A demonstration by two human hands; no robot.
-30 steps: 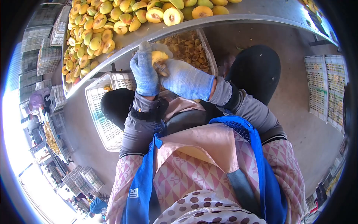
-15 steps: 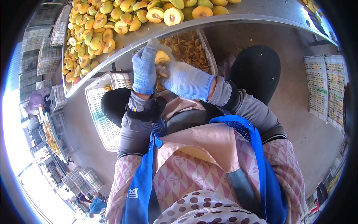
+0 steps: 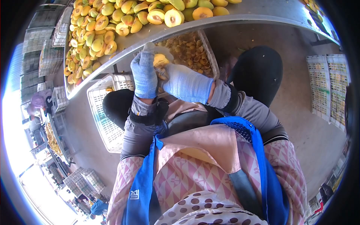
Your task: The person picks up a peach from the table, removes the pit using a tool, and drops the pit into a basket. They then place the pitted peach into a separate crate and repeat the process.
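My left hand (image 3: 144, 75), in a pale blue knit glove, is closed around a yellow peach half (image 3: 160, 60). A whitish, see-through film shows beside its fingers, behind the fruit. Against the near side of the peach is my right hand (image 3: 188, 83), gloved the same way, with its fingers curled in. What the right fingers grip is hidden; a small brownish bit shows between the two hands. Both hands are above my lap, just in front of the metal table edge. Below and beyond them stands a crate (image 3: 210, 52) holding many brown-orange pieces (image 3: 189, 48).
A heap of cut peach halves (image 3: 97, 33) lies on the metal table (image 3: 150, 32). At my left knee is a white plastic crate (image 3: 107, 123). Stacked crates (image 3: 328, 88) stand to the right, more crates (image 3: 50, 56) to the left. Another person (image 3: 39, 101) is at far left.
Both hands have shifted slightly down toward me, still together around the peach half. The view has moved a little; nothing was let go.
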